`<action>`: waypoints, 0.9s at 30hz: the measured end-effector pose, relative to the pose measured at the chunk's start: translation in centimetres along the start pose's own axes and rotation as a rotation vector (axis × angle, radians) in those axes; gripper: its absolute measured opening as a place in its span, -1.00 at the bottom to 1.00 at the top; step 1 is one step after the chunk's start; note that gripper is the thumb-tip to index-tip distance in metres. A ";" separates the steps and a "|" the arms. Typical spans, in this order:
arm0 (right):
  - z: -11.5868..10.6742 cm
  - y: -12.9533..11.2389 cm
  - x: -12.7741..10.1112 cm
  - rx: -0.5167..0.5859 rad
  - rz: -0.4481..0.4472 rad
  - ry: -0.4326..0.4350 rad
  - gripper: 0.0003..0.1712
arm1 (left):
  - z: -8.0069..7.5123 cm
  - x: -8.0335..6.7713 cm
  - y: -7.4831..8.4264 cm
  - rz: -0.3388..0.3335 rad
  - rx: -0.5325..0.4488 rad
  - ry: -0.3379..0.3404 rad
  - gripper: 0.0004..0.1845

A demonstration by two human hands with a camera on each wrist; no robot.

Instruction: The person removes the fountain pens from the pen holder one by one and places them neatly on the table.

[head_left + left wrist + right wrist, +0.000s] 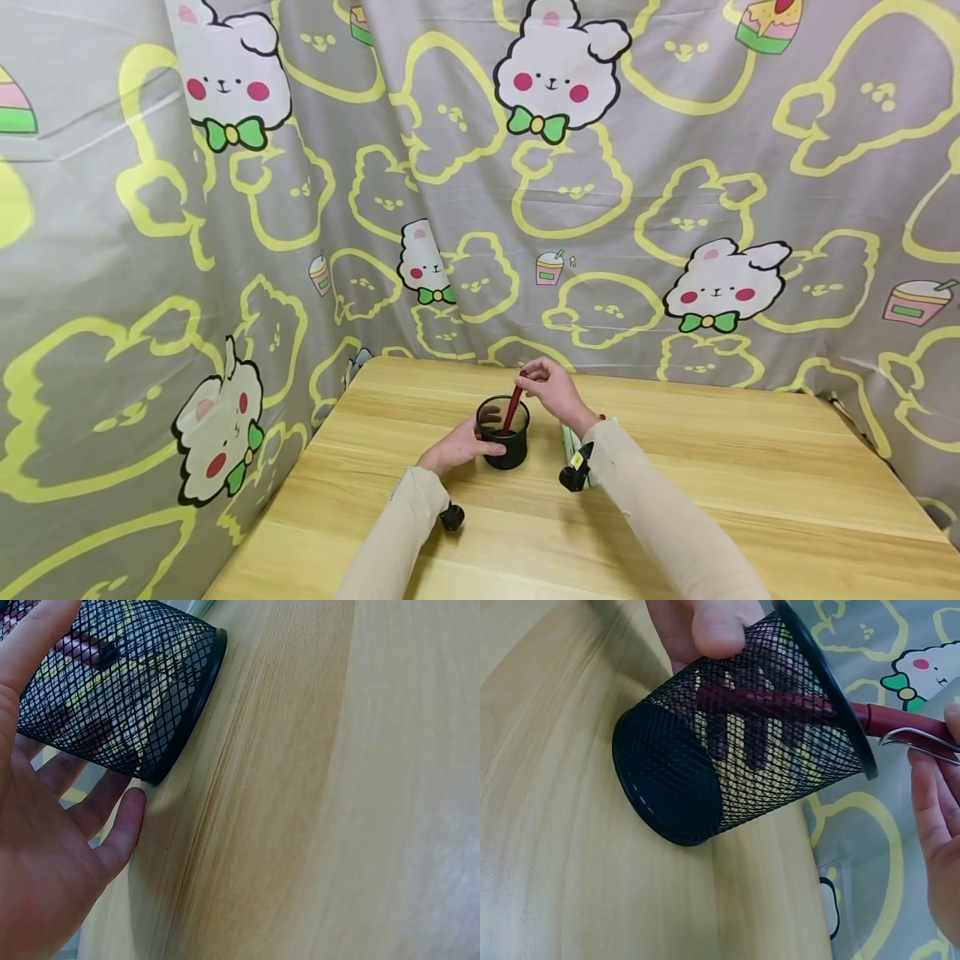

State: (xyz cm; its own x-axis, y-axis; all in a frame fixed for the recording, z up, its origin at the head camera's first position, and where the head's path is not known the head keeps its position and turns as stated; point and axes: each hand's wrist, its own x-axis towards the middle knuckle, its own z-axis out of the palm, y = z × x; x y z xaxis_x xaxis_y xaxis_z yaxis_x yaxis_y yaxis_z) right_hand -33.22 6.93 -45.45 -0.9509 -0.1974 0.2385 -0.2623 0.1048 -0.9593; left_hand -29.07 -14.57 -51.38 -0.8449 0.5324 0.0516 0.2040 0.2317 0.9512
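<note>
A black mesh pen cup (503, 432) stands on the wooden table (720, 483). My left hand (459, 446) wraps round its side, thumb and fingers curled on the mesh (120, 697). My right hand (546, 387) pinches the top of a dark red pen (513, 407) whose lower end is inside the cup. In the right wrist view the pen (780, 705) lies through the cup (735, 757), its silver clip (919, 741) beside my fingers (934, 817). The left thumb (716, 626) presses the cup's wall.
A cartoon-rabbit curtain (480, 183) hangs close behind and to the left of the table. Some green-and-white items (567, 437) lie just right of the cup, partly hidden by my right forearm. The table's right corner (832, 400) is near the curtain.
</note>
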 end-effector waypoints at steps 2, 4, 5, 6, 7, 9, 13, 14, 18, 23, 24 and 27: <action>-0.2 -0.1 0.1 0.000 -0.008 0.005 -0.73 | 0.0 0.0 0.1 -0.037 -0.013 0.008 -0.14; -0.5 -0.2 0.1 -0.003 -0.013 0.014 -0.74 | 0.1 0.1 0.2 -0.061 -0.013 0.015 -0.16; -0.7 -0.2 0.1 -0.001 -0.014 0.018 -0.74 | 0.1 0.2 0.1 -0.071 -0.013 0.018 -0.17; -0.8 -0.3 0.1 -0.004 -0.016 0.023 -0.75 | 0.1 0.2 0.1 -0.074 -0.013 0.019 -0.18; -1.0 -0.4 0.1 -0.007 -0.018 0.026 -0.75 | 0.1 0.3 0.1 -0.076 -0.013 0.019 -0.18; -1.3 -0.6 0.0 -0.006 -0.015 0.036 -0.74 | 0.1 0.3 0.1 -0.072 -0.018 0.019 -0.18; -2.1 -1.2 -0.1 0.012 -0.023 0.048 -0.72 | 0.0 0.3 0.2 -0.058 -0.046 0.010 -0.16; -2.2 -1.3 -0.1 0.022 -0.027 0.050 -0.73 | 0.0 0.4 0.2 -0.052 -0.051 0.007 -0.16; -2.9 -2.4 -0.6 0.039 -0.038 0.058 -0.71 | 0.0 0.3 0.7 -0.035 -0.094 -0.007 -0.17; -3.7 -1.7 -0.4 0.063 -0.052 0.081 -0.69 | 0.0 0.4 0.1 -0.045 -0.068 0.000 -0.17; -3.8 -1.7 -0.4 0.070 -0.052 0.084 -0.70 | 0.0 0.4 -0.1 -0.043 -0.053 0.002 -0.17; -4.1 -1.7 -0.4 0.093 -0.048 0.099 -0.70 | 0.0 0.4 -0.3 -0.049 -0.035 0.002 -0.16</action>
State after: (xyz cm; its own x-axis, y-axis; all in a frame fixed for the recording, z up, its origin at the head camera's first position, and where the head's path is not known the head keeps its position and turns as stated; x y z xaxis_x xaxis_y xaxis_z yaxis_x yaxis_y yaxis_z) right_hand -33.03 10.84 -43.27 -0.9505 -0.1028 0.2933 -0.2955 0.0057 -0.9553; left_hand -29.47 -14.43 -51.63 -0.8543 0.5198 0.0056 0.1454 0.2285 0.9626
